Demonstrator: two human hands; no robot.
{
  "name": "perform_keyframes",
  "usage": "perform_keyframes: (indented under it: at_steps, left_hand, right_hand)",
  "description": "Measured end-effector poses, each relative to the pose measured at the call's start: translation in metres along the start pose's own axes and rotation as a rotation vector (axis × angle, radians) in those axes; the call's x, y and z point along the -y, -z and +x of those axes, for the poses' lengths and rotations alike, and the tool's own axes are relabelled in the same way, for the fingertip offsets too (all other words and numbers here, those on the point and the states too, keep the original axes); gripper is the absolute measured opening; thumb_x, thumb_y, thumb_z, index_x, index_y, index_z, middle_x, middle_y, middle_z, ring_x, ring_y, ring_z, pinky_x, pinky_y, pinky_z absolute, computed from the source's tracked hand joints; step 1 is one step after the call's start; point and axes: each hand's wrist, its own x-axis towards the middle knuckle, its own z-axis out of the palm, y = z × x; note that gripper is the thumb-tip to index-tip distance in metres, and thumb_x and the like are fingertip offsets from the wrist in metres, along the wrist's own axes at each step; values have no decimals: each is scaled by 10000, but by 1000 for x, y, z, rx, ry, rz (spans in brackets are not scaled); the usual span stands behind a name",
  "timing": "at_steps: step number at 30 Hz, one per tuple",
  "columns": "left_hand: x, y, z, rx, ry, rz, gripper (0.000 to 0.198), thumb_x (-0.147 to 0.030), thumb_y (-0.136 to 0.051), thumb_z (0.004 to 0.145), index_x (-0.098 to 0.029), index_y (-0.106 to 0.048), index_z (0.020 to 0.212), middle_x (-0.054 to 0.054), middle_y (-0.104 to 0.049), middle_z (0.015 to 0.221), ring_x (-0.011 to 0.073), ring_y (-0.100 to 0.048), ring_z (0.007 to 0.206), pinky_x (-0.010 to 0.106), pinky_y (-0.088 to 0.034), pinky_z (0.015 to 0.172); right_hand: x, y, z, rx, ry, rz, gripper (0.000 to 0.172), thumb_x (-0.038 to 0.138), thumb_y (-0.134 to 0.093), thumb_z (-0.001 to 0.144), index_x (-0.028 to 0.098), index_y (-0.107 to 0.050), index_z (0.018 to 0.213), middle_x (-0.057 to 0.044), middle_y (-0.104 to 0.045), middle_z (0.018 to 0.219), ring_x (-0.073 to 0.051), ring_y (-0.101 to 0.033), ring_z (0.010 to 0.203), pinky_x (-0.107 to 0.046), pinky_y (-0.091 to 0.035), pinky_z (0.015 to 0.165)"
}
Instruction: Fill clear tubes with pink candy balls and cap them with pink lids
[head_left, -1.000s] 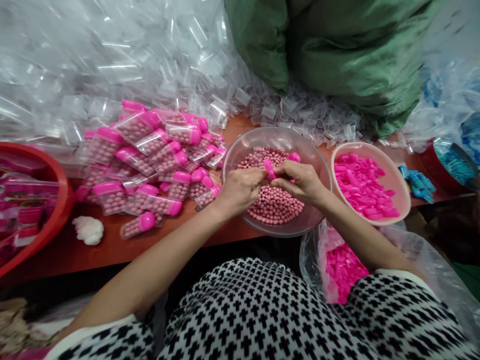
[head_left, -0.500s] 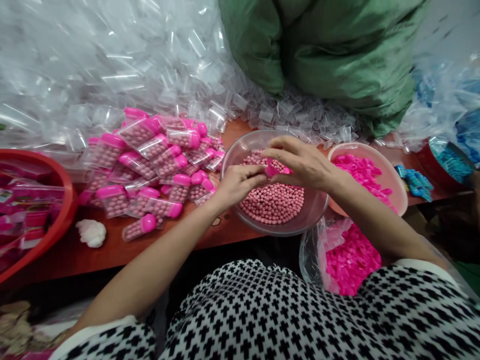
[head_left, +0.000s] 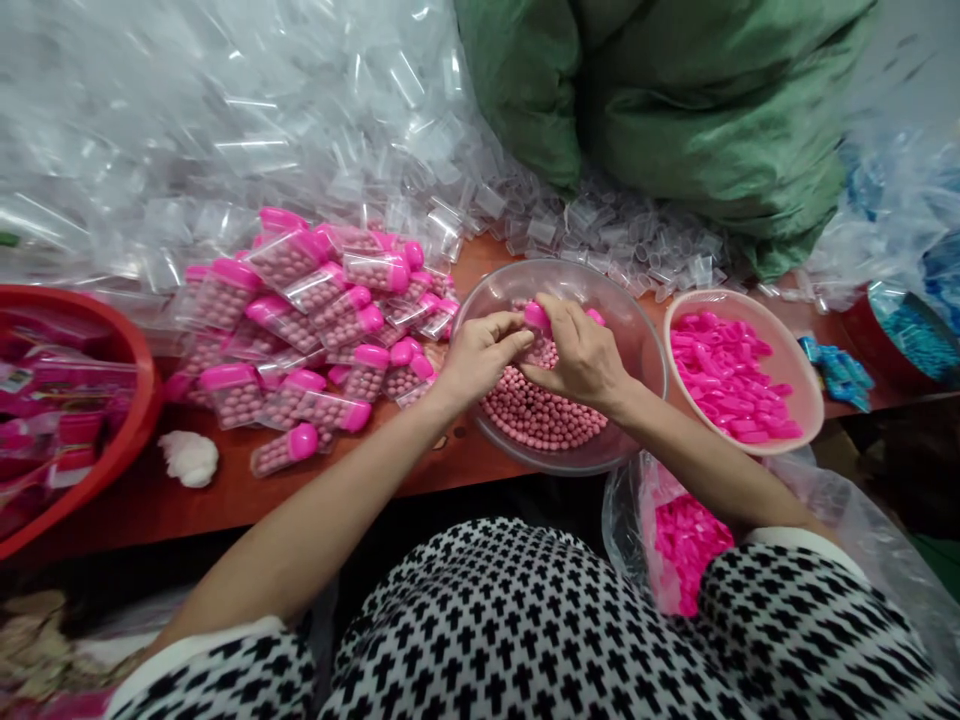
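Above a clear plastic bowl (head_left: 637, 440) of pink beads (head_left: 544, 420), my two hands meet. My left hand (head_left: 480, 360) is closed, pinching the side of a small clear container (head_left: 541, 350) that is mostly hidden by my fingers. On its top sits a pink cap (head_left: 535, 316), gripped by the fingers of my right hand (head_left: 581, 360). Another bit of pink plastic (head_left: 595, 316) shows behind my right hand; whether it is held or lies in the bowl I cannot make out. Left of the bowl lies a pile of bead-filled containers with pink caps (head_left: 300, 310).
A pale pink bowl (head_left: 814, 400) of pink caps stands at right, over a plastic bag of more caps (head_left: 686, 540). A red basin (head_left: 142, 420) of packaged items is at far left. Empty clear containers (head_left: 300, 110) and a green sack (head_left: 675, 130) lie behind.
My right hand has moved left and turned, bringing its fingers onto the pink cap at my left hand. The camera view has shifted slightly.
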Motion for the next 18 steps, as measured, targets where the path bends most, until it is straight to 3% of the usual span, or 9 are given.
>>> perform_keyframes:
  at_steps: [3, 5, 9, 11, 13, 15, 16, 18]
  left_hand:
    - [0, -1, 0, 19, 9, -34, 238, -345, -778, 714, -138, -739, 825, 12, -686, 763, 139, -596, 705, 270, -489, 718]
    - [0, -3, 0, 15, 12, -52, 265, -362, -806, 699, -137, -736, 820, 12, -686, 749, 141, -602, 701, 271, -493, 708]
    - [-9, 8, 4, -63, -25, -97, 376, -438, -840, 706, -149, -750, 929, 39, -737, 848, 162, -655, 746, 303, -546, 730]
    - [-20, 30, 8, -172, -107, -38, 410, -472, -849, 717, -187, -754, 995, 30, -754, 884, 165, -666, 758, 315, -561, 729]
    - [-33, 64, 9, -342, -217, 123, 362, -484, -830, 752, -249, -760, 1017, -6, -756, 871, 152, -653, 739, 322, -560, 724]
    - [-45, 102, 9, -524, -307, 405, 247, -445, -743, 838, -282, -780, 1020, -36, -757, 899, 155, -662, 791, 347, -556, 789]
    - [-50, 121, 8, -534, -288, 571, 260, -426, -693, 881, -293, -774, 1089, -54, -763, 961, 165, -678, 881, 354, -545, 868]
    - [-56, 153, 7, -632, -254, 864, 324, -400, -602, 923, -270, -751, 1180, -86, -753, 999, 190, -674, 1008, 384, -499, 1002]
  right_hand:
    - [0, 1, 1, 14, -24, -34, 695, 477, -576, 926, 18, -467, 1437, -278, -646, 1285, -378, -668, 1119, -496, -589, 902]
    - [-1, 5, 3, 27, -16, 2, 716, 496, -591, 923, 20, -466, 1442, -278, -632, 1324, -376, -656, 1166, -490, -581, 931]
    - [-15, 20, 13, 33, -11, 212, 926, 633, -648, 872, 119, -318, 1568, -214, -551, 1474, -335, -593, 1297, -475, -551, 1004]
    - [-26, 26, 18, 40, -89, 297, 929, 642, -668, 861, 183, -303, 1583, -170, -584, 1451, -293, -642, 1213, -439, -568, 951]
    - [-36, 28, 21, 112, -188, 303, 700, 545, -663, 907, 195, -471, 1482, -131, -695, 1289, -254, -697, 1054, -395, -569, 885]
    - [-42, 26, 22, 259, -258, 218, 406, 422, -642, 944, 174, -651, 1265, -108, -761, 1097, -242, -712, 943, -371, -550, 850]
    - [-42, 23, 22, 347, -274, 153, 303, 370, -629, 951, 166, -693, 1166, -108, -769, 1051, -246, -714, 930, -367, -539, 843]
    - [-39, 16, 22, 492, -274, 17, 230, 305, -613, 948, 155, -712, 1092, -137, -761, 1096, -275, -711, 986, -374, -524, 844]
